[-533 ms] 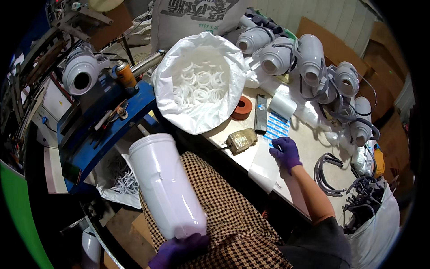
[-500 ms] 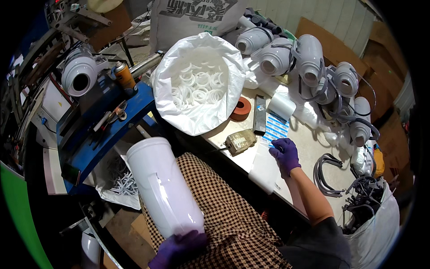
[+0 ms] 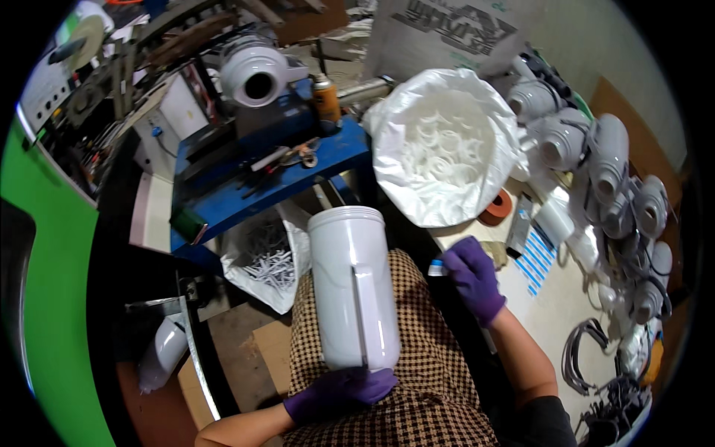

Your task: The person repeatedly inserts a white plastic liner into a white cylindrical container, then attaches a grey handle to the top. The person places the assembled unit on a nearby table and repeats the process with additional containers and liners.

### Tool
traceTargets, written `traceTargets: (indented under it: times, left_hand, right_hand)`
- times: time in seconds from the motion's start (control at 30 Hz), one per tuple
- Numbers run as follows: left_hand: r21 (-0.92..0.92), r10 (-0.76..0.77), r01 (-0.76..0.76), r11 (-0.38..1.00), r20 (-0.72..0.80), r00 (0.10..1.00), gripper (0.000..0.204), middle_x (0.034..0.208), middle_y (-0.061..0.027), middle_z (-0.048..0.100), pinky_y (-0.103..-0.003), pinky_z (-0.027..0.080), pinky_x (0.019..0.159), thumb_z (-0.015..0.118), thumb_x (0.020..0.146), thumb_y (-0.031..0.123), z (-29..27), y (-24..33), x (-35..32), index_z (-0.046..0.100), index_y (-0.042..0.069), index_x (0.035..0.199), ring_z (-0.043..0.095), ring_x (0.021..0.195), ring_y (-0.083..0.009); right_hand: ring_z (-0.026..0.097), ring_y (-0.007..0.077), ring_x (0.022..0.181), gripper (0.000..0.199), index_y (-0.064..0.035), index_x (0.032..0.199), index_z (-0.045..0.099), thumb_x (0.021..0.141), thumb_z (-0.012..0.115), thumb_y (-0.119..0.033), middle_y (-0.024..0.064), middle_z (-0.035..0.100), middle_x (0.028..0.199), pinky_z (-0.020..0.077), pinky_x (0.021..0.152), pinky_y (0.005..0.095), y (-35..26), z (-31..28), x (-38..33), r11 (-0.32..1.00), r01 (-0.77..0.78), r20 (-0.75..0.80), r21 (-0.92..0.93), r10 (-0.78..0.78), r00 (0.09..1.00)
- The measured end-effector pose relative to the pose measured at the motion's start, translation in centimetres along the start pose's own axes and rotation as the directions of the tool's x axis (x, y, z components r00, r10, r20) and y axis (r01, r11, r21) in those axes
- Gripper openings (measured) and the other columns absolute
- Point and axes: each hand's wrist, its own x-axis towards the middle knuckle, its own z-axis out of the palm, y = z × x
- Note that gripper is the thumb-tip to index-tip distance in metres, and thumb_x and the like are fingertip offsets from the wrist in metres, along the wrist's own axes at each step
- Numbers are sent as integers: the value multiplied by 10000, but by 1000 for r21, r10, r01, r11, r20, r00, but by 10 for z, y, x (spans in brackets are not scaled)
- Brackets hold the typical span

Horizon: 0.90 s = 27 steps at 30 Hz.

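Your left hand (image 3: 339, 392) still grips the white canister (image 3: 352, 287), now upright on your lap. Your right hand (image 3: 471, 277) has lifted a small blue-and-white piece (image 3: 436, 268) off the desk (image 3: 551, 313).

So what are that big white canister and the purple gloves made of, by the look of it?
The canister looks like moulded plastic: smooth, opaque white, softly glossy, with a raised seam down its side. The gloves, on the left hand and the right hand, look like thin nitrile or latex: they cling, wrinkle and have a dull sheen.

Canister (image 3: 351, 287) was white, both gloves (image 3: 474, 277) purple, lap cloth (image 3: 424, 372) brown-black houndstooth, bench (image 3: 246, 179) blue, tape roll (image 3: 494, 208) orange.
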Motion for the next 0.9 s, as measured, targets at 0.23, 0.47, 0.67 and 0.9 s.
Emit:
traceTargets:
  times: [0.23, 0.47, 0.67, 0.9]
  left_hand:
    - [-784, -341, 121, 609, -121, 932, 373, 1288, -100, 666, -352, 577, 924, 510, 942, 68, -14, -7, 3, 632, 13, 1290, 704, 1042, -248]
    - [-547, -360, 220, 808, -162, 919, 403, 1423, -38, 590, -368, 519, 944, 582, 927, 146, 5, 12, -12, 646, 158, 1324, 599, 1219, -186]
    - [-559, -741, 522, 644, -286, 607, 710, 1319, -235, 559, -545, 468, 1000, 830, 804, 208, -38, -2, -52, 479, 62, 1404, 539, 1234, -404]
    - [-945, -958, 166, -284, 287, -4, 820, 1406, -162, 519, -430, 523, 980, 814, 827, 145, -82, 20, -53, 338, -4, 1478, 590, 1210, -262]
  right_hand:
    - [559, 270, 865, 244, -26, 828, 670, 943, 641, -238, 93, 634, 779, 469, 832, 385, -15, 100, 92, 941, -219, 272, 259, 147, 951]
    - [597, 285, 1039, 386, -96, 1095, 697, 829, 781, -363, 160, 634, 1171, 485, 932, 382, -27, 124, 90, 972, -229, 172, -46, 234, 957]
    - [632, 215, 1111, 591, 29, 1338, 567, 884, 800, -269, 144, 659, 1238, 505, 996, 335, 42, 126, 80, 796, -440, 282, 416, 347, 894]
    - [662, 155, 853, 661, -102, 1509, 490, 920, 739, -266, 117, 702, 971, 531, 794, 323, -66, 146, 114, 928, -184, 122, 323, 152, 981]
